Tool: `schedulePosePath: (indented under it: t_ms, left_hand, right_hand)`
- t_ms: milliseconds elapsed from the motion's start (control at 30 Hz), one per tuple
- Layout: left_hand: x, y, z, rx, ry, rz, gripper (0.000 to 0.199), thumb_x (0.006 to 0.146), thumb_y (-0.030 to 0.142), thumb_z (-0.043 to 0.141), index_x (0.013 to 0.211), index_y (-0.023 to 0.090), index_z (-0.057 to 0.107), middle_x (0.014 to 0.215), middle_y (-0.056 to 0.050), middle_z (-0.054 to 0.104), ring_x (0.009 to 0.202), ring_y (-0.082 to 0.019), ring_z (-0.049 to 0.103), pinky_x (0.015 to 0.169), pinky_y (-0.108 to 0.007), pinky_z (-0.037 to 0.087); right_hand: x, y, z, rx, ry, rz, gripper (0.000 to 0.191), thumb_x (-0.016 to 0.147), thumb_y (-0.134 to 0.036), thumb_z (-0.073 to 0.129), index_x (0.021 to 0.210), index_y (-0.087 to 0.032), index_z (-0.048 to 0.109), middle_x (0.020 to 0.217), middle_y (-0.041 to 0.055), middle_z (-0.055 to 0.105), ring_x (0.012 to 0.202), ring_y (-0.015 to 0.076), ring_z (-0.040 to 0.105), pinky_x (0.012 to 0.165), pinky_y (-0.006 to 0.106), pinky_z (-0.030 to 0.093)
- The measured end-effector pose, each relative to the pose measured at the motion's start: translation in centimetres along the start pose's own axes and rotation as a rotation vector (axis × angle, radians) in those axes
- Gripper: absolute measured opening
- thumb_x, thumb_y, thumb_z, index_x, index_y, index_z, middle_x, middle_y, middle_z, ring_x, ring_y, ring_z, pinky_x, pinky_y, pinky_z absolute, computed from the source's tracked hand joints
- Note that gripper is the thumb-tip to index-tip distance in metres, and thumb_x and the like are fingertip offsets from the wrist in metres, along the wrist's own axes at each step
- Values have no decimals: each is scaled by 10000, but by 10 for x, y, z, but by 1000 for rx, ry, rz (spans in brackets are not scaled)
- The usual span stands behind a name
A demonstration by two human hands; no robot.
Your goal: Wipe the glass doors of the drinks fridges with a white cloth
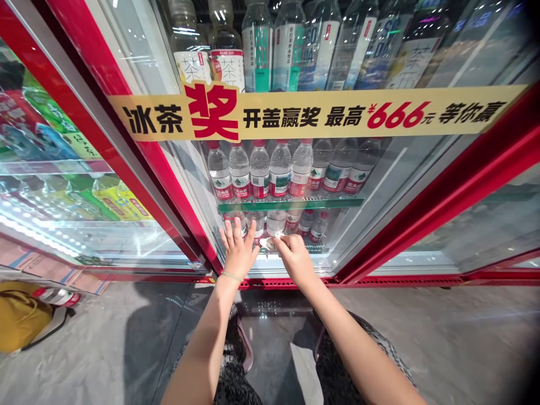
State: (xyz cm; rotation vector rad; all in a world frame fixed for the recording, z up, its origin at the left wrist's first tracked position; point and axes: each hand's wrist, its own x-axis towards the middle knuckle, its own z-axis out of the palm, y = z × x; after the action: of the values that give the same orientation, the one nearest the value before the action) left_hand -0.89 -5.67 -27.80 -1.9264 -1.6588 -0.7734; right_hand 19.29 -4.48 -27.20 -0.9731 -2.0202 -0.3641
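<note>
My left hand (238, 256) lies with fingers spread against the lower part of a glass fridge door (185, 163). Just to its right, my right hand (295, 256) has its fingers pinched on a crumpled white tissue (270, 243), held at the glass. Most of the tissue is covered by the fingers. Behind the glass, small water bottles (280, 169) with red and white labels line a shelf with a green edge. A lower row of similar bottles (318, 228) is partly hidden by my hands.
A yellow banner (304, 115) crosses the door. Taller bottles (257, 48) stand above it. Red frames (422, 191) border the door. At left are another drinks fridge (63, 163), a yellow bag (19, 315) and a water bottle (59, 296). White paper (304, 371) is between my legs.
</note>
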Motion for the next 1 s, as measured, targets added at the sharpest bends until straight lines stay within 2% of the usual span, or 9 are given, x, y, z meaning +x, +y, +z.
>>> schedulePosePath:
  t_ms: [167, 367, 500, 700, 867, 1000]
  left_hand:
    - [-1, -1, -1, -24, -8, -8, 937, 815, 319, 802, 1606, 268, 305, 1711, -204, 38, 1551, -489, 10, 1197, -762, 136]
    - [0, -3, -2, -13, -12, 7, 957, 773, 330, 840, 1591, 247, 350, 1706, -219, 35, 1545, -500, -10, 1193, -767, 143]
    - [-1, -2, -3, -22, -14, 13, 942, 782, 315, 831, 1590, 240, 352, 1706, -223, 35, 1546, -500, -6, 1191, -768, 141]
    - [0, -2, -2, 3, -52, -13, 980, 773, 349, 837, 1601, 246, 324, 1700, -229, 114, 1554, -489, 25, 1201, -759, 134]
    - [-1, -1, -1, -3, -12, -19, 865, 848, 370, 766, 1594, 257, 344, 1701, -217, 127, 1560, -474, 16, 1204, -753, 133]
    - [-1, -3, -2, -1, -43, -5, 993, 751, 341, 857, 1595, 251, 340, 1702, -224, 111, 1552, -491, 1, 1203, -760, 122]
  right_hand:
    - [10, -3, 0, 69, 137, 119, 413, 959, -141, 527, 1333, -281, 632, 1110, 89, 646, 1047, 234, 591, 921, 398, 544]
    - [0, -6, 10, 53, 31, 61, 312, 963, -152, 537, 1197, -270, 706, 1204, 89, 635, 1001, 208, 587, 844, 322, 550]
    - [2, -7, 8, 21, 52, 38, 291, 950, -103, 543, 1154, -226, 710, 1307, 121, 620, 1029, 222, 562, 870, 345, 538]
    - [9, -7, 3, 68, -37, -53, 284, 945, -96, 565, 1163, -226, 692, 1158, 90, 702, 963, 217, 546, 869, 356, 528]
    - [14, -7, 3, 77, 128, 55, 285, 973, -126, 528, 1196, -230, 672, 1139, 106, 679, 1042, 232, 548, 929, 399, 525]
    - [13, -13, 9, 81, 30, -27, 257, 976, -144, 535, 1171, -223, 681, 1144, 110, 673, 1001, 224, 552, 881, 372, 543]
